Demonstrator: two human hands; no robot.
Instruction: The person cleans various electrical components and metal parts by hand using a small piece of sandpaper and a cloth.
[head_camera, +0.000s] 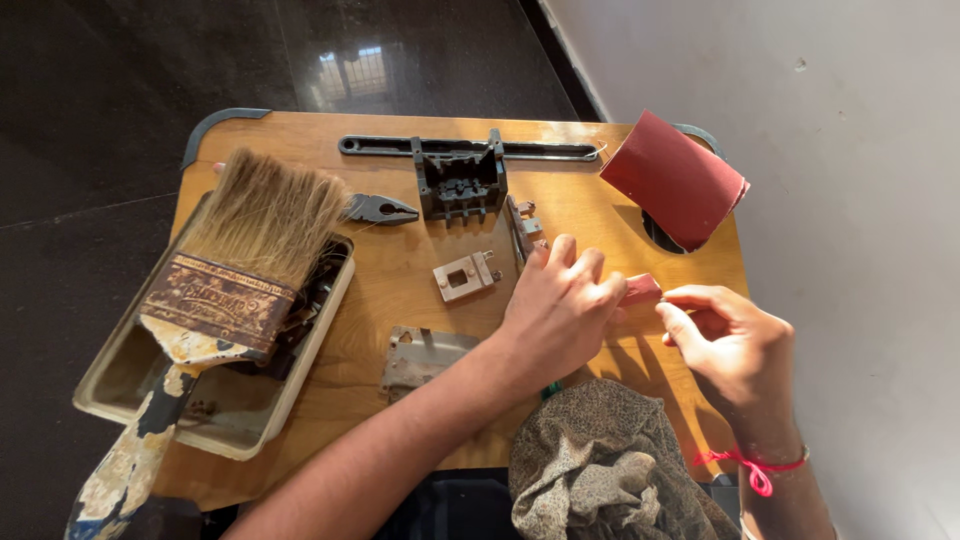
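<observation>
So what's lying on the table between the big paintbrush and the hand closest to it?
In the head view, between the paintbrush and the left hand lies a small square metal plate, with pliers farther back and a worn flat plate nearer the person.

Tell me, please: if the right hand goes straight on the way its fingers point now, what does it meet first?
The right hand points leftward, so it would probably meet the small reddish piece first, then the left hand holding it. The fingertips already look at the piece's end; contact is unclear.

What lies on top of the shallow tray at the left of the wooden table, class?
A wide, worn paintbrush lies across the tray, bristles pointing away. Dark metal pieces show under it; the brush covers the rest of them.
</observation>
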